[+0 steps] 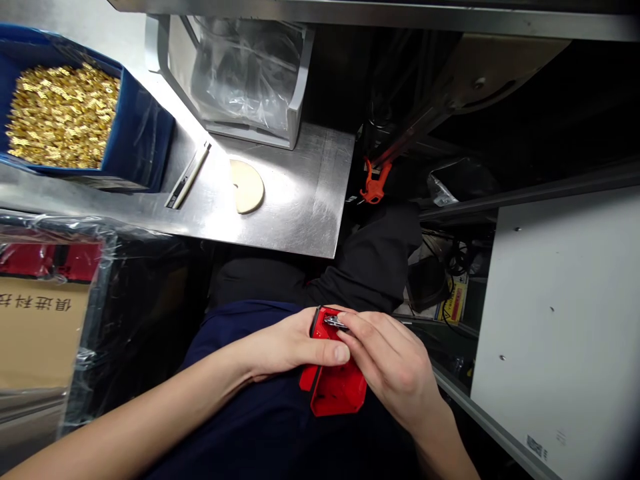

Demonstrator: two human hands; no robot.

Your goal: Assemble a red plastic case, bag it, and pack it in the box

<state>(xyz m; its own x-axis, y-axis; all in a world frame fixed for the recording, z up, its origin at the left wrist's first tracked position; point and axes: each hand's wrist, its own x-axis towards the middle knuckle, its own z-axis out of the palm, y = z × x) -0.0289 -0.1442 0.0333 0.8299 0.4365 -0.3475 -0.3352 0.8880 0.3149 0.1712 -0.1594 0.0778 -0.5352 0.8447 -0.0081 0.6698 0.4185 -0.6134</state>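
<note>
Over my lap, a hollow red plastic housing (341,390) with black edging is held at an angle, its open side facing up. My left hand (300,347) is closed around its left side, the thumb lying across the top. At the upper end of the housing, my right hand (393,357) pinches a small shiny metal part (334,322) between thumb and fingers. That part sits at or just inside the housing; its exact kind is too small to tell. My right fingers hide some of the housing's right side.
A blue bin (143,127) of small gold-coloured metal pieces stands on the steel table (310,220). Near it lie a utility knife (189,175), a beige disc (247,187) and a grey bin (295,100) with clear plastic bags. An orange air gun (375,181) hangs beyond. A plastic-lined crate (95,313) is left.
</note>
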